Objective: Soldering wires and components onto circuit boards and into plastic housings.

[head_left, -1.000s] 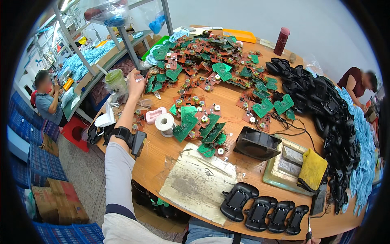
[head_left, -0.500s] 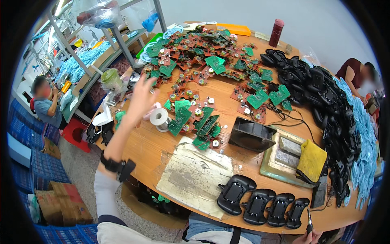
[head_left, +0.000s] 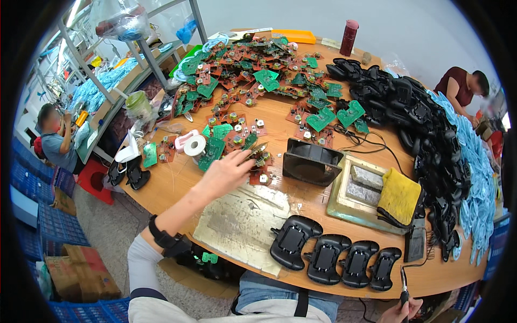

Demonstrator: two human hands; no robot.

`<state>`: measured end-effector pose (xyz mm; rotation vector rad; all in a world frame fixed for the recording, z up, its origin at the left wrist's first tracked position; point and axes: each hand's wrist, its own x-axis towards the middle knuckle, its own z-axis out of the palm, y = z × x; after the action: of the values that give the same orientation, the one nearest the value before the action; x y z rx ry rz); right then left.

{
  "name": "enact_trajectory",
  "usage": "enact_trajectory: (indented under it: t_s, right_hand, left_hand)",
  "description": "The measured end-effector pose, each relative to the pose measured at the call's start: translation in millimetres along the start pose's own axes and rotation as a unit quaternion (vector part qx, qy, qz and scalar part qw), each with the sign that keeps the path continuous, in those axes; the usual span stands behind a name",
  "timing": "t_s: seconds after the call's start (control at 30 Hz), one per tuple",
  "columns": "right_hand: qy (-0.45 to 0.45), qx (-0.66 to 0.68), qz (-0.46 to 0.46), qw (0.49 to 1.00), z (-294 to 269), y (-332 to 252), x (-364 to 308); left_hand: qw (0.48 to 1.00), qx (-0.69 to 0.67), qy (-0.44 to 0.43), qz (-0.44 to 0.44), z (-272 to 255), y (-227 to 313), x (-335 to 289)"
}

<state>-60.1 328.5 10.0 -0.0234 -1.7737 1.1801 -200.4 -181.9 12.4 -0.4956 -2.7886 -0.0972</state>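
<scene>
left grip (head_left: 229,172) touches boards (head_left: 263,160), right grip (head_left: 403,311) holds soldering iron (head_left: 404,293).

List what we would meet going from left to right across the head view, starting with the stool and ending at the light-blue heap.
Red plastic stool → round white spool → the person's bare left hand → black square fan → folded yellow cloth → heap of light-blue pieces.
</scene>
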Motion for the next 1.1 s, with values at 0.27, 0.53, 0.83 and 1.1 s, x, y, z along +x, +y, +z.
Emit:
enact_trajectory:
  t_s: [0.27, 0.53, 0.83, 1.1]
  right_hand:
    - [0.011, 0.106, 0.057, 0.993, 4.6, 11.9, -3.5]
    - [-0.029, 0.084, 0.07, 0.994, -0.9, 5.8, -2.7]
    - [-0.057, 0.114, 0.143, 0.981, 15.9, -3.9, -9.1]
    - [-0.056, 0.109, 0.163, 0.979, 27.3, -7.7, -5.2]
  left_hand:
    - [0.992, -0.005, -0.095, 0.085, -53.2, 16.6, -58.5]
    - [0.991, -0.099, -0.027, -0.087, -76.2, 64.7, -71.9]
    - [0.998, -0.037, 0.015, -0.052, 11.9, 77.4, -1.7]
    - [0.954, -0.278, 0.091, -0.064, -38.6, 76.7, 7.0]
